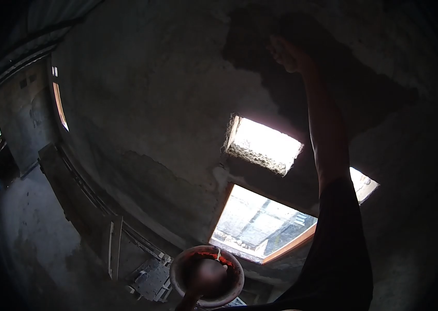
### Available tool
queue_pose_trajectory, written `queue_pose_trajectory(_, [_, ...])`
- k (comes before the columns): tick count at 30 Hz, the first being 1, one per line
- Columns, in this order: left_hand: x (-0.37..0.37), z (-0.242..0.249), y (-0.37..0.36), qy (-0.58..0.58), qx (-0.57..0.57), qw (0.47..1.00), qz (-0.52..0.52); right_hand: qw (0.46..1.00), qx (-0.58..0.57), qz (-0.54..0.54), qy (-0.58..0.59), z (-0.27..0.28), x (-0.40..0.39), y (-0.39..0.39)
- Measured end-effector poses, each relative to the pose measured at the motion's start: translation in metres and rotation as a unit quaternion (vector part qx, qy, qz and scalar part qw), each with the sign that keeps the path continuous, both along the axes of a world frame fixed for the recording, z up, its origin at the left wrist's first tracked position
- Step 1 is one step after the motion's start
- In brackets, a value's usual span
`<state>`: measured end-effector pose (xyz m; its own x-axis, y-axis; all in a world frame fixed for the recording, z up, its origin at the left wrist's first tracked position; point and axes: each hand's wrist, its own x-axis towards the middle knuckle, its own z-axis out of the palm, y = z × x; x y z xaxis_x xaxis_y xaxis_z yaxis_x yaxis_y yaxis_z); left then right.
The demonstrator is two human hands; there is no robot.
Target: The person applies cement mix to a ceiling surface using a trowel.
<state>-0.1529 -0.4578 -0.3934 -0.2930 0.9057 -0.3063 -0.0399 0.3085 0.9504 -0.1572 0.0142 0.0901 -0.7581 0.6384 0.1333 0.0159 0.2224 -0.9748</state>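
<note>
My right arm, in a dark sleeve, reaches high up the wall. Its hand (287,56) is at the edge of a dark, damp-looking patch (333,72) on the grey plaster, fingers curled in; what they hold, if anything, is lost in the dark. Low in the view is a round bowl-like tub (176,273) with a pale, dirty rim and a reddish-orange inside. My left hand (209,274) overlaps the tub's opening, smeared by motion, so its fingers do not show. A pale strip (218,254) hangs at the tub's far rim.
A rough-edged opening (265,145) and a wood-framed window (263,223) let bright light through the wall. Another bright opening (363,185) shows beside my sleeve. Down to the left are long boards (74,181), an upright plank (115,248) and a small stained platform (150,279).
</note>
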Motion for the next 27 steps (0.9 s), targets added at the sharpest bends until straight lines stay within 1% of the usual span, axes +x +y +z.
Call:
queue_pose_trajectory(1, [0.001, -0.003, 0.001, 0.0, -0.001, 1.0, 0.001, 0.997, -0.078, 0.02, 0.023, -0.001, 0.001, -0.001])
queue_pose_trajectory(2, [0.001, -0.005, 0.003, -0.003, -0.005, 1.0, -0.003, 0.997, -0.077, 0.02, 0.023, -0.002, 0.0, 0.012])
queue_pose_trajectory(4, [0.0, -0.006, 0.005, -0.004, -0.01, 1.0, -0.005, 0.989, -0.094, 0.086, 0.077, -0.007, -0.005, 0.031])
queue_pose_trajectory(6, [0.001, -0.005, 0.007, 0.002, 0.01, 1.0, -0.01, 0.986, -0.101, 0.107, 0.078, -0.009, -0.006, 0.042])
queue_pose_trajectory(7, [-0.001, 0.0, 0.009, 0.003, 0.011, 1.0, -0.009, 0.983, -0.104, 0.129, 0.081, -0.007, -0.008, 0.039])
queue_pose_trajectory(8, [-0.001, 0.006, 0.009, 0.006, 0.007, 1.0, -0.012, 0.983, -0.104, 0.129, 0.081, -0.009, -0.009, 0.035])
queue_pose_trajectory(10, [0.001, 0.01, 0.009, 0.009, 0.001, 1.0, -0.016, 0.982, -0.075, 0.11, 0.131, -0.015, -0.009, 0.034])
queue_pose_trajectory(11, [0.002, 0.011, 0.009, 0.023, 0.005, 1.0, -0.017, 0.982, -0.076, 0.11, 0.131, -0.018, -0.006, 0.035])
queue_pose_trajectory(13, [0.002, 0.008, 0.011, 0.043, 0.003, 0.999, -0.012, 0.972, -0.125, 0.161, 0.12, -0.019, -0.002, 0.032])
queue_pose_trajectory(14, [0.003, 0.008, 0.012, 0.042, 0.005, 0.999, -0.01, 0.972, -0.124, 0.163, 0.118, -0.019, -0.004, 0.028])
queue_pose_trajectory(16, [0.003, 0.012, 0.011, 0.019, -0.001, 1.0, -0.014, 0.965, -0.16, 0.045, 0.202, -0.025, -0.008, 0.022])
queue_pose_trajectory(17, [0.004, 0.011, 0.012, 0.018, -0.002, 1.0, -0.014, 0.965, -0.16, 0.045, 0.201, -0.023, -0.006, 0.029])
queue_pose_trajectory(19, [0.004, 0.009, 0.013, 0.03, -0.012, 0.999, -0.023, 0.941, -0.308, 0.089, 0.113, -0.021, -0.001, 0.032])
queue_pose_trajectory(20, [0.005, 0.011, 0.012, 0.03, -0.013, 0.999, -0.023, 0.94, -0.309, 0.089, 0.113, -0.024, -0.001, 0.029])
queue_pose_trajectory(22, [0.005, 0.018, 0.011, 0.039, -0.025, 0.999, -0.02, 0.971, -0.165, 0.065, 0.16, -0.031, -0.003, 0.019])
queue_pose_trajectory(23, [0.006, 0.017, 0.009, 0.037, -0.027, 0.999, -0.02, 0.971, -0.167, 0.065, 0.159, -0.033, -0.002, 0.01])
queue_pose_trajectory(25, [0.006, 0.013, 0.008, 0.032, -0.034, 0.999, -0.026, 0.947, -0.236, 0.06, 0.207, -0.034, -0.001, 0.0])
queue_pose_trajectory(27, [0.009, 0.018, 0.004, 0.032, -0.027, 0.999, -0.021, 0.946, -0.246, 0.058, 0.202, -0.035, 0.002, -0.004])
